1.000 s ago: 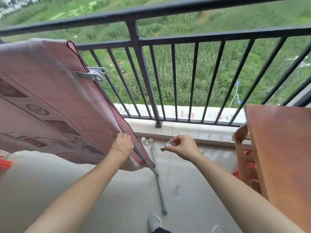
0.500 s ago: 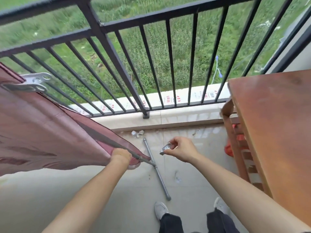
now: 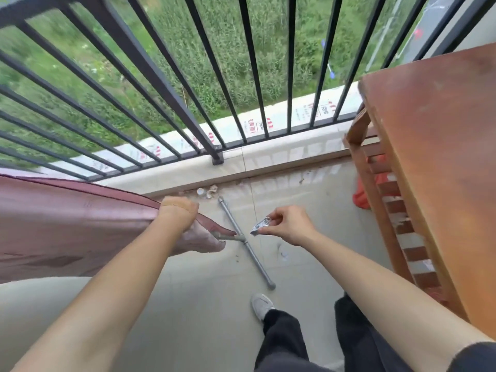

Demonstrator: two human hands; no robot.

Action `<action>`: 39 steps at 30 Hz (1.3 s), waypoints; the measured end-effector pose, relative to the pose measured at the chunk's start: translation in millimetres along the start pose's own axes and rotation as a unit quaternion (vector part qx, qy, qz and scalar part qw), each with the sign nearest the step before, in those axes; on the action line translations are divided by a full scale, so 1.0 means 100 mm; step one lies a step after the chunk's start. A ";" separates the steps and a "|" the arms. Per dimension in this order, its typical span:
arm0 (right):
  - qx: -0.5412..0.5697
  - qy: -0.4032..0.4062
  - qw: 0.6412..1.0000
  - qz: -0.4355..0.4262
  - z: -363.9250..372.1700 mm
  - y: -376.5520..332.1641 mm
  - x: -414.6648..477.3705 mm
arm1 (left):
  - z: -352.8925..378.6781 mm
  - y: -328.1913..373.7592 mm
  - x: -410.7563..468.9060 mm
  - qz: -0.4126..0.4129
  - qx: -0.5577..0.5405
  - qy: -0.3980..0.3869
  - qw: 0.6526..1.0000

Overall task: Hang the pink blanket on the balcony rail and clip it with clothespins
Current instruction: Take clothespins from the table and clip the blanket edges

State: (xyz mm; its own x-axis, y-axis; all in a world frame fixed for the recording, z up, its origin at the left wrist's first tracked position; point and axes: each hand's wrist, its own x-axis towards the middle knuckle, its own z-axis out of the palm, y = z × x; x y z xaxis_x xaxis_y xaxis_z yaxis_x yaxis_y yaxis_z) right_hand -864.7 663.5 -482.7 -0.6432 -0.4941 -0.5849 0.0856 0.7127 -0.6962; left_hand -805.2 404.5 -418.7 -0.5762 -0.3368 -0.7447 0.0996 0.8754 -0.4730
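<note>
We stood on a home balcony: a black metal railing (image 3: 157, 76) edged the tiled floor (image 3: 193, 304), a green field (image 3: 232, 63) lay below, and a wooden table (image 3: 434, 157) stood beside us.

Pink blanket (image 3: 67, 224): left middle of frame, pulled taut from the left edge toward centre, darker piped hem along its top edge. Its corner is bunched in the left hand (image 3: 178, 212) and droops just below it. Clothespin (image 3: 259, 227): small, silvery metal, centre of frame, pinched in the right hand (image 3: 291, 224), apart from the blanket. Balcony rail (image 3: 157, 76): black metal, vertical bars, spans the upper frame. Can't tell if the blanket touches it.
</note>
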 end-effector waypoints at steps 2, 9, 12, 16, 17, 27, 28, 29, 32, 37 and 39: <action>0.017 -0.010 1.000 -0.006 0.13 0.05 0.11 | 0.07 -0.06 0.12 -0.035 -0.079 -0.039 0.996; 0.046 -0.039 0.998 -0.002 0.63 0.21 0.49 | 0.21 0.11 0.35 -0.029 -0.112 -0.084 0.990; 0.060 -0.047 0.997 -0.001 0.82 0.28 0.63 | 0.31 0.10 0.48 -0.015 -0.112 -0.082 0.990; 0.079 -0.060 0.995 -0.010 0.97 0.33 0.74 | 0.39 0.14 0.54 0.000 -0.137 -0.051 0.989; 0.080 -0.062 0.995 -0.019 1.00 0.33 0.76 | 0.38 0.15 0.55 0.002 -0.142 -0.047 0.989; 0.095 -0.021 0.991 -0.090 1.03 0.28 0.94 | 0.26 0.18 0.42 0.016 -0.178 -0.009 0.984; 0.097 -0.020 0.990 -0.103 1.03 0.26 0.96 | 0.26 0.18 0.41 0.018 -0.174 -0.004 0.985; 0.094 -0.019 0.988 -0.117 1.02 0.23 0.98 | 0.26 0.18 0.40 0.021 -0.167 0.000 0.986; 0.078 -0.020 0.984 -0.158 1.05 0.13 1.05 | 0.26 0.18 0.38 0.036 -0.150 0.003 0.988; 0.084 -0.027 0.977 -0.192 1.15 -0.09 1.14 | 0.37 0.15 0.43 0.091 -0.096 0.035 0.991; 0.085 -0.051 0.974 -0.202 1.18 -0.14 1.15 | 0.39 0.17 0.43 0.093 -0.079 0.049 0.991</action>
State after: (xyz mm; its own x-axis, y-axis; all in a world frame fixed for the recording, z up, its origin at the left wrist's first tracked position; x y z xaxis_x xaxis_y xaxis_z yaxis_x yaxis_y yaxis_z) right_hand -849.8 538.3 -589.5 -0.5721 -0.7702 -0.2820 -0.0271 0.3614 -0.9320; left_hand -796.1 391.5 -477.0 -0.6369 -0.1360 -0.7588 0.0882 0.9650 -0.2470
